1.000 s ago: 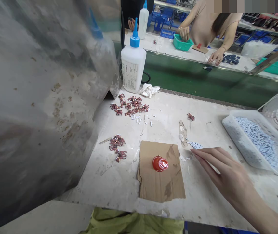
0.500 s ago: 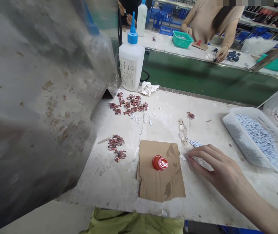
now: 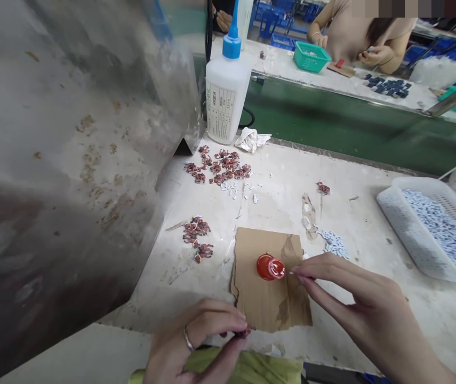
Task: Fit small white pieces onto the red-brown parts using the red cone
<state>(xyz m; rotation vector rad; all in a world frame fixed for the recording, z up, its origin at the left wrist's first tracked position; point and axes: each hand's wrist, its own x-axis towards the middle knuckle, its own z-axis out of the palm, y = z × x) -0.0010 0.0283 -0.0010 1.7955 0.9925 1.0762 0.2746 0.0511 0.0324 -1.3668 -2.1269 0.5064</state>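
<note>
At the bench's front edge, my left hand (image 3: 201,338) pinches a small reddish-brown figurine (image 3: 244,334), mostly hidden by the fingers. My right hand (image 3: 356,298) is closed in a pinch on a tiny whitish piece (image 3: 292,272), just right of a small red cup (image 3: 266,268) with shiny red contents. The cup rests on a cardboard square (image 3: 257,304). Behind my right hand lies a small heap of pale blue-white pieces (image 3: 335,244). Similar figurines lie in a near group (image 3: 196,226) and a larger far group (image 3: 228,165); one single figurine (image 3: 323,188) lies apart.
A metal housing (image 3: 71,160) walls off the left side. A white glue bottle (image 3: 225,98) with a blue nozzle stands behind the figurines beside a crumpled tissue (image 3: 253,140). At right sits a white basket (image 3: 412,234) of pale pieces. A co-worker (image 3: 356,37) sits across.
My left hand has come into view with a figurine. My right hand has moved from the small heap of pale pieces leftward to the red cup, a tiny piece in its fingertips.
</note>
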